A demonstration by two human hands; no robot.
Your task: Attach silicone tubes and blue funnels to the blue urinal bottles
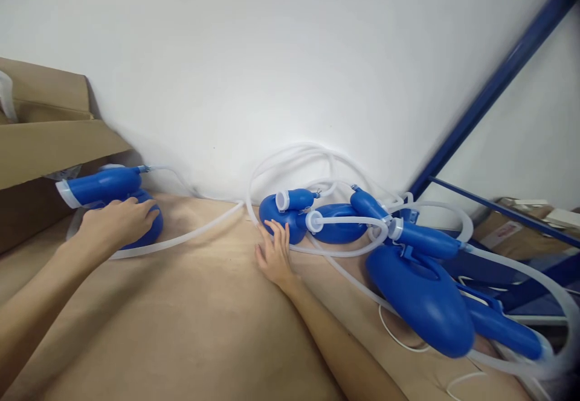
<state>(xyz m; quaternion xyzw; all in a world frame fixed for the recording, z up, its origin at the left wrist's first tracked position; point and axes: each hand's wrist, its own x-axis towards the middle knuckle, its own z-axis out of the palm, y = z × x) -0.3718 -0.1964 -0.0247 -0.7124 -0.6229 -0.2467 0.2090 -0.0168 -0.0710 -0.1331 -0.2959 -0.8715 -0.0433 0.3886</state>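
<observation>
My left hand [118, 223] lies over a blue bottle [106, 186] with a clear cap and a translucent hose, at the left; its fingers curl over the bottle's handle area. My right hand [274, 256] has its fingers spread and touches the front of a rounded blue bottle [294, 226] near the middle. Right beside that one is another blue bottle [342, 232] with a white ring mouth. Farther right, a larger blue bottle [421, 298] lies on its side, its neck and hose pointing right.
An open cardboard box [45, 147] stands at the left. Translucent hoses [181, 238] loop over the wooden tabletop [199, 328]. A blue metal frame [489, 93] rises at the right, with boxes [502, 232] behind it. A pale wall [272, 57] is at the back.
</observation>
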